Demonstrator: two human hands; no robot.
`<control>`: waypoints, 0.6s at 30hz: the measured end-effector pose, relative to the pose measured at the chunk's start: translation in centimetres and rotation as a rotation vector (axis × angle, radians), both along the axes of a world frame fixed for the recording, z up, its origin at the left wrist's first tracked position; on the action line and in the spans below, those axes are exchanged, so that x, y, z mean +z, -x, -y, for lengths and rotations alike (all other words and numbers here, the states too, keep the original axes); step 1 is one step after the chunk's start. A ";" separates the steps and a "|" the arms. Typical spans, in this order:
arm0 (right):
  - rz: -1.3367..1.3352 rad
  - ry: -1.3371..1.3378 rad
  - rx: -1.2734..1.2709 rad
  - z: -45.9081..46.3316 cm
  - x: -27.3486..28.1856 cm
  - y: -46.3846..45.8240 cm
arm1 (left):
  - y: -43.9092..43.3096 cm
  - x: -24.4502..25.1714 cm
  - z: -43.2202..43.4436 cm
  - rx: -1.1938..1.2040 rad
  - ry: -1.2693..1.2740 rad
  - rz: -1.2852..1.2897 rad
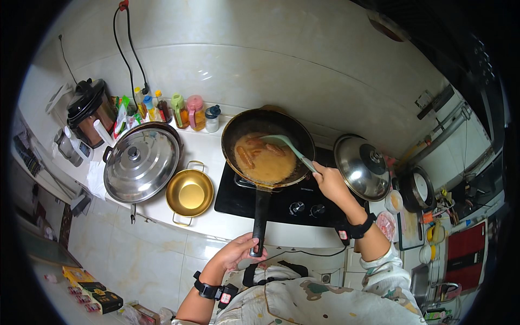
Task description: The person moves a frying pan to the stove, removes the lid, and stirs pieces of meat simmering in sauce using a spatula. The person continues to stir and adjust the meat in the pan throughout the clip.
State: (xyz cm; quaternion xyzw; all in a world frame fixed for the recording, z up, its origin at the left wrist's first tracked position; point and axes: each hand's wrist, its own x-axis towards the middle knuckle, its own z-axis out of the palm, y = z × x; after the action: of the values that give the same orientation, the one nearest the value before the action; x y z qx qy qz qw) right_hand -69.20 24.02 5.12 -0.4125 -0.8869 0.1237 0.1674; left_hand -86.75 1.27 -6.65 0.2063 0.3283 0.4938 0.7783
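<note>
A dark frying pan (228,158) sits over the left side of the black gas stove (243,205). Brown broth (266,168) fills its bottom, with several browned pieces of meat (245,157), possibly chicken wings, lying in it. My left hand (239,252) grips the end of the pan's black handle (262,209). In my right hand (330,182) is a pale green spatula (294,150) with a grey handle. Its head dips into the broth beside the meat and is partly hidden there.
A gold two-handled pan (190,194) and a large lidded pot (140,160) stand left of the stove. Behind them are oil and seasoning bottles (196,113). Another steel lid (359,170) rests on the stove's right side. Farther right lies a cutting board (409,231) with a knife.
</note>
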 end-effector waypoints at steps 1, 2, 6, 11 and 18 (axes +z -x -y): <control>-0.003 0.030 0.010 0.2 0.4 -0.4 | 0.0 0.0 0.0 0.002 0.000 0.003; -0.009 0.050 0.024 0.3 0.8 -0.9 | 0.0 0.0 0.0 0.003 -0.001 0.007; -0.087 0.108 0.039 0.2 1.9 -2.4 | 0.0 0.1 0.0 0.001 -0.002 0.002; -0.098 0.024 -0.051 -0.9 1.7 -2.1 | 0.0 0.1 0.0 -0.006 -0.011 -0.008; 0.085 -0.268 0.022 -4.4 -1.4 1.4 | 0.1 0.1 0.0 -0.002 -0.009 -0.013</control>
State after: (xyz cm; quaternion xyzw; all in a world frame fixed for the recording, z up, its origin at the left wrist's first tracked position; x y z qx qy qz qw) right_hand -70.61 28.39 3.76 -0.3814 -0.9063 -0.0114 0.1818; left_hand -86.80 1.25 -6.58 0.2131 0.3309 0.4933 0.7757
